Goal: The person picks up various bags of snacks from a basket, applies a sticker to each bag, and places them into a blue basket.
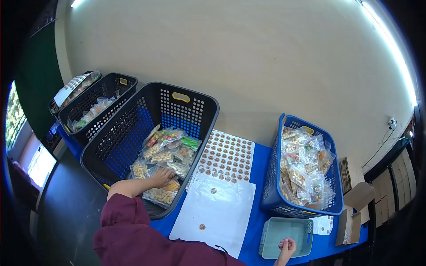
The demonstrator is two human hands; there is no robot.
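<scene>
My left hand (163, 177) reaches down into the large black basket (117, 137). Its fingers are bent over a clear snack packet (162, 195) near the basket's front, partly hiding the grip. More packets of pale and coloured snacks (171, 139) are heaped around it. At the lower right, my right hand (287, 249) hovers by the green plastic tray (275, 226), thumb and fingers pinched together. Whatever may be between them is too small to make out. A white sheet (222, 204) with two round stickers (202, 226) lies between my hands.
A sheet full of round stickers (228, 153) lies behind the white one. To the right stands a blue basket (268, 190) piled with snack packets (304, 166), beside an open cardboard box (348, 226). Another black basket (100, 88) with packets is at the far left. Blue cloth (262, 164) covers the table.
</scene>
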